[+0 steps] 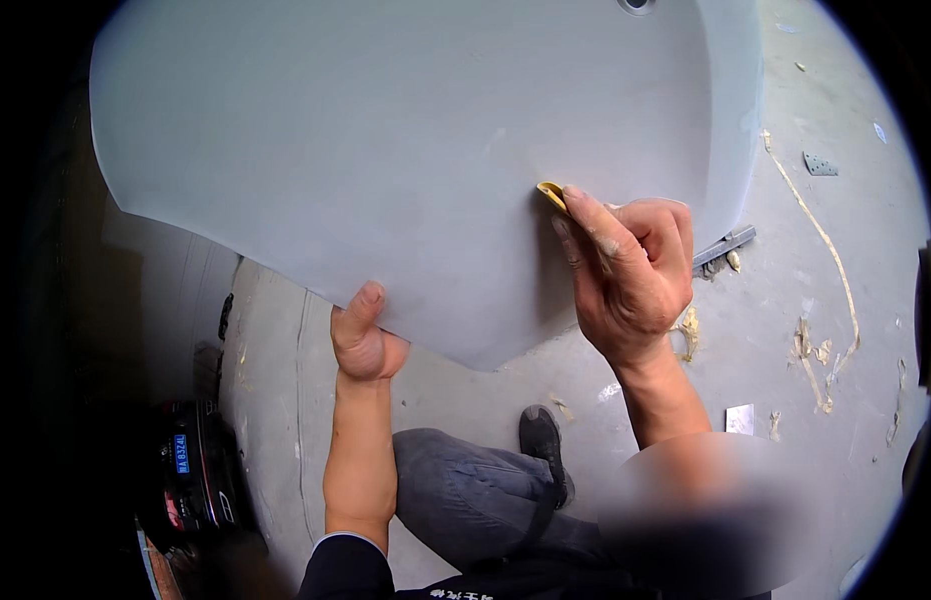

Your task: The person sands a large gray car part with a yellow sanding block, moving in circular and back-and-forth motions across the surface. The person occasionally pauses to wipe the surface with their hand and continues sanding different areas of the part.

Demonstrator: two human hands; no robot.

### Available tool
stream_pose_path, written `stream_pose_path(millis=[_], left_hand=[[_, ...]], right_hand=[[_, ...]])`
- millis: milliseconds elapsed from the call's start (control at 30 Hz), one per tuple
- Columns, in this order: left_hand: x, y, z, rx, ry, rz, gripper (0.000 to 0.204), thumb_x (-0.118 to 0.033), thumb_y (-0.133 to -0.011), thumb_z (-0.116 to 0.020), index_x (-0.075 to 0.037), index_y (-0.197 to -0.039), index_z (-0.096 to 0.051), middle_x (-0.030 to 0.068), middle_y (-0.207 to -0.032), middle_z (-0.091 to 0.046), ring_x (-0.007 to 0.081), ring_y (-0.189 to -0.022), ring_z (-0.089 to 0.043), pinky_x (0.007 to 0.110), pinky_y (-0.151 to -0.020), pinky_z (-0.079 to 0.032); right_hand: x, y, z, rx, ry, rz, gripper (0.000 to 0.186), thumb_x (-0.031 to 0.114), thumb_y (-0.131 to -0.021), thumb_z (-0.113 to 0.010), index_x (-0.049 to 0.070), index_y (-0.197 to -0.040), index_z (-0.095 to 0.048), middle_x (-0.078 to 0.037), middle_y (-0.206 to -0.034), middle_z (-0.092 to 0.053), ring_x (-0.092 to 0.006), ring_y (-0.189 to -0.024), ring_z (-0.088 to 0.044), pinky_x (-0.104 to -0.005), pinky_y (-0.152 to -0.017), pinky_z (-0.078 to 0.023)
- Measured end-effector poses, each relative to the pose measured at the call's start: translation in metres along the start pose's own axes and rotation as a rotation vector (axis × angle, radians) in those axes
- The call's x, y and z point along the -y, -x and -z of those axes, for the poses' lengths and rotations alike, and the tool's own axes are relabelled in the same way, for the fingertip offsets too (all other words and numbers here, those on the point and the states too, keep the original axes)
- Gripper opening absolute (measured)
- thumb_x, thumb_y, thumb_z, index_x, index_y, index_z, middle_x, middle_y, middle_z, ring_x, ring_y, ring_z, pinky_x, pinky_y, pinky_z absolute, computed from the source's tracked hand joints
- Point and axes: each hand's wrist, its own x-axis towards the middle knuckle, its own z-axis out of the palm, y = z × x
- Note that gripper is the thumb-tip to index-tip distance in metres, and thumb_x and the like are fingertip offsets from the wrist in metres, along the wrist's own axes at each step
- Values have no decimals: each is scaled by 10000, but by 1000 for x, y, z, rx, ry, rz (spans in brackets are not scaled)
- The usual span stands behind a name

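A large pale grey car body panel (pixel 405 170) fills the upper middle of the head view, its lower edge coming to a blunt corner toward me. My left hand (pixel 365 335) grips that edge left of the corner. Its thumb lies on the top surface and its fingers are hidden underneath. Over the right part of the panel, my right hand (pixel 630 265) pinches a small folded piece of yellow sandpaper (pixel 552 195) between thumb and fingers. The sandpaper is at the panel surface. Whitish dust marks the fingers of this hand.
Below the panel, a metal support bar (pixel 723 247) sticks out at the right. Crumpled masking tape (pixel 813 350), a long tape strip (pixel 820 225), a perforated sanding sheet (pixel 820 165) and a white scrap (pixel 739 420) lie on the floor. A dark car (pixel 200 470) stands lower left. My shoe (pixel 541 440) is below.
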Motion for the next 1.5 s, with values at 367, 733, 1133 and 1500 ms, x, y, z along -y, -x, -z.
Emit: stream_pose_path(millis=[367,733,1133,1500], left_hand=[[0,-2,6,5,-34,-40,666,-301,-977,-722,-1,-1544,-542,142,-1507,-641,341,-1392,-614,530,-1194,-478],[6,-7,5,32,2,-70,625,-253,-973,-686,11,-1525,-553,151,-1483,-652,333,-1382,-622,527,-1196,-482],[10,-5,16,112,53,-21,632,-249,-973,-687,-5,-1537,-541,149,-1479,-647,334,-1379,-622,526,-1173,-508],[9,-16,22,162,72,12,646,-256,-981,-696,-7,-1552,-526,147,-1471,-650,332,-1360,-635,514,-1161,-521]], right_hand=[[14,-11,-5,90,-10,-50,283,-78,-834,-889,37,-1086,-832,-26,-831,-608,-109,-665,-558,-262,-565,-440],[5,-11,1,106,2,-26,257,-93,-836,-872,13,-1061,-809,-42,-812,-644,-83,-628,-585,-246,-538,-477],[3,-26,2,110,19,-4,247,-96,-835,-865,26,-1042,-812,-51,-829,-650,-106,-627,-580,-248,-549,-468],[5,-52,-8,103,4,57,227,-93,-848,-864,30,-1031,-810,-42,-811,-646,-95,-630,-590,-255,-539,-481]])
